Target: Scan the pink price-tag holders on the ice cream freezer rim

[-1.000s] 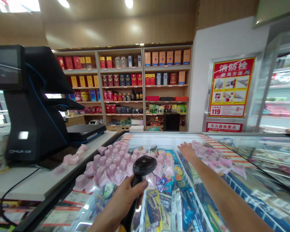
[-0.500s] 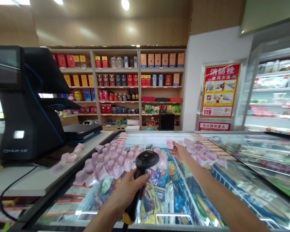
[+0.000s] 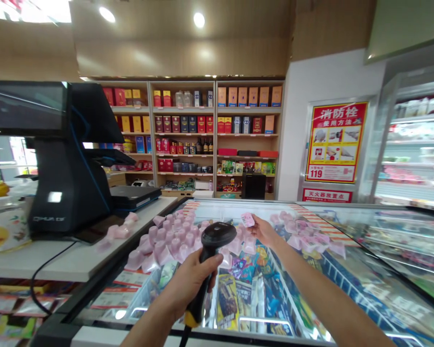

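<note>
My left hand [image 3: 193, 282] is wrapped round the handle of a black and yellow barcode scanner [image 3: 218, 234], its head upright above the freezer glass. Between the fingers of my right hand [image 3: 263, 231] is a small pink cup pack [image 3: 247, 220], with a printed barcode label turned toward me. It is a little ahead and to the right of the scanner head, apart from it. Many similar pink cups [image 3: 171, 237] lie on the glass to the left of the scanner. A further group of pink packs [image 3: 305, 234] lies right of my right hand.
Under the glass of the chest freezer [image 3: 217, 330] are wire baskets with colourful packets [image 3: 227, 299]. A black checkout terminal [image 3: 70, 183] stands on the white counter [image 3: 61, 265] at left, with a few pink cups [image 3: 121, 230]. Shelves of boxes [image 3: 184, 124] line the back wall.
My right hand has drawn the pink cup pack slightly left and lower, turning its barcode label to face me. The scanner stays in my left hand. The view has shifted slightly left.
</note>
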{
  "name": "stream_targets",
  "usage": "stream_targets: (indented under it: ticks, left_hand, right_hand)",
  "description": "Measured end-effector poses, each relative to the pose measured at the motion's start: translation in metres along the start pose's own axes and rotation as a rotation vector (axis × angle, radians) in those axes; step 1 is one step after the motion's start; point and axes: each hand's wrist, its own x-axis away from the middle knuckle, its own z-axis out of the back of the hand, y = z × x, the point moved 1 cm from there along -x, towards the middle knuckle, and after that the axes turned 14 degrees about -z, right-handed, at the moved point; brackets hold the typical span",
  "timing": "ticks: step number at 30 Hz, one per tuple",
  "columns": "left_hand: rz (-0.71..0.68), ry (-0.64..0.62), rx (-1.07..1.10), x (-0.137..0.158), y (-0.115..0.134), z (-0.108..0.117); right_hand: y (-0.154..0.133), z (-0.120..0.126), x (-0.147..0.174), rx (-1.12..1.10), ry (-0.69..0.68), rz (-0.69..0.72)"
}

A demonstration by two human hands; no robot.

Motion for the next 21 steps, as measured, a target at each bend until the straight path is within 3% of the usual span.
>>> stream_targets:
  ticks: [4,9,15,21]
  left_hand:
    - [0.001,0.026,0.000,-0.005,-0.006,0.008]
    - [0.014,0.086,-0.058,-0.010,-0.011,0.019]
    - [0.045,0.109,-0.077,-0.017,-0.022,0.035]
    - [0.077,0.136,-0.099,-0.029,-0.036,0.038]
  right_hand:
    - [-0.003,-0.002,-0.016,0.193,0.156,0.140]
    - [-0.006,-0.022,-0.045,0.677,0.460,0.404]
    - [0.003,-0.044,-0.071,1.201,0.592,0.299]
    - [0.009,-0.044,-0.085,1.350,0.583,0.133]
